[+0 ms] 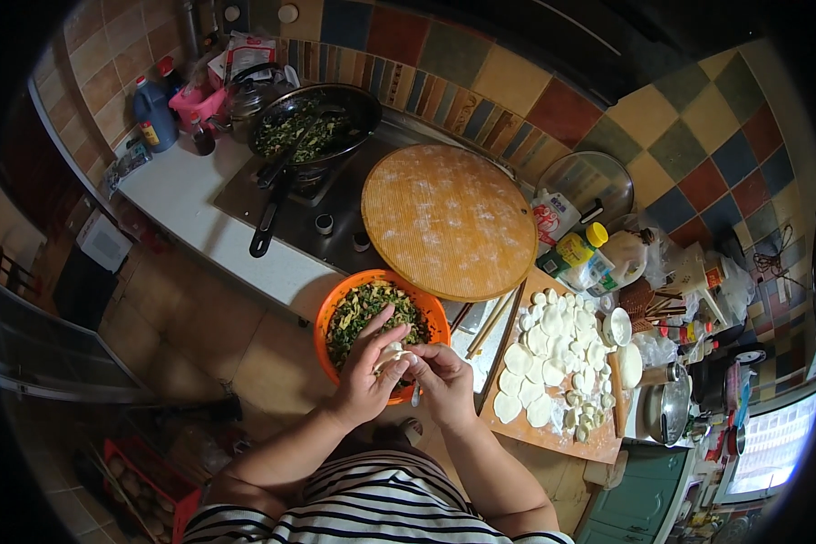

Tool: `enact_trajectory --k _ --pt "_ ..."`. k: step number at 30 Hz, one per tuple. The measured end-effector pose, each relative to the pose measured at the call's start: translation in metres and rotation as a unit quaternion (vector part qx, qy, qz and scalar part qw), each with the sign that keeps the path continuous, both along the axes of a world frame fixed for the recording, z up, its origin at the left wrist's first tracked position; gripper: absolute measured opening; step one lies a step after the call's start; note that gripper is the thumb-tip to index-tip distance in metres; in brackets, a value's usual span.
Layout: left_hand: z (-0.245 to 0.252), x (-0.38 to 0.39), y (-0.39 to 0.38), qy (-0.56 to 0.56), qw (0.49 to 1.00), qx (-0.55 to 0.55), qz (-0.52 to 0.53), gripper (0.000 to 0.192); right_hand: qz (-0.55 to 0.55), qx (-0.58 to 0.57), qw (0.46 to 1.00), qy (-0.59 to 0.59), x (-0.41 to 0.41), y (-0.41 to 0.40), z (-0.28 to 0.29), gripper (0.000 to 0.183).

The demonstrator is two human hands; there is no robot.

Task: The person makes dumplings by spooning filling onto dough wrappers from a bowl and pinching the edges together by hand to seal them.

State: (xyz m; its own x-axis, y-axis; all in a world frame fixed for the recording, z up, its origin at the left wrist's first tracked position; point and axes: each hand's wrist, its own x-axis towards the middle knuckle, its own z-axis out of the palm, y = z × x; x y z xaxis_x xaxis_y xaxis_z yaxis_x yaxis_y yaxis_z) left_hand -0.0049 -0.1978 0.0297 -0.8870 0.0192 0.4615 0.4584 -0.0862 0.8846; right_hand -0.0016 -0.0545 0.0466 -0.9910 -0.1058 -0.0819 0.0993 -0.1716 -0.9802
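My left hand [368,367] cradles a folded dough wrapper [392,355], and the fingers of my right hand [443,381] pinch its edge. Both hands are over the near side of an orange plastic bowl [321,340] of chopped green filling [357,309]. A metal utensil handle [416,394] shows at the bowl's near rim, below my right fingers. To the right, flattened dough wrappers [519,358] and small dough pieces [583,416] lie on a floured wooden board [595,450], with a wooden rolling pin [617,401] along its right side.
A round floured tray [449,221] rests partly over the stove [238,197]. Beyond it, a black wok [370,129] holds more chopped greens and a spatula. Bottles, such as a yellow-capped one [574,248], crowd the back right. A red crate [183,503] stands at lower left.
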Motion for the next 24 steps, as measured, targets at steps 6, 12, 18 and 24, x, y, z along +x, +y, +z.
enact_trajectory --k 6,12,18,24 --pt "-0.007 -0.005 -0.001 -0.02 0.998 -0.053 0.035 0.018 0.003 0.073 0.994 0.078 0.003 -0.006 -0.004 0.01" --pt "-0.009 -0.005 -0.004 -0.013 0.997 -0.067 0.042 0.021 0.039 0.063 0.996 0.041 0.003 -0.005 -0.003 0.011" --pt "0.004 -0.007 0.0 -0.031 0.997 -0.068 -0.006 0.063 0.043 -0.007 0.997 0.068 0.002 -0.003 -0.006 0.018" --pt "-0.005 0.002 0.007 -0.049 0.998 -0.044 -0.021 0.049 0.025 -0.039 0.999 0.007 0.009 0.007 -0.016 0.018"
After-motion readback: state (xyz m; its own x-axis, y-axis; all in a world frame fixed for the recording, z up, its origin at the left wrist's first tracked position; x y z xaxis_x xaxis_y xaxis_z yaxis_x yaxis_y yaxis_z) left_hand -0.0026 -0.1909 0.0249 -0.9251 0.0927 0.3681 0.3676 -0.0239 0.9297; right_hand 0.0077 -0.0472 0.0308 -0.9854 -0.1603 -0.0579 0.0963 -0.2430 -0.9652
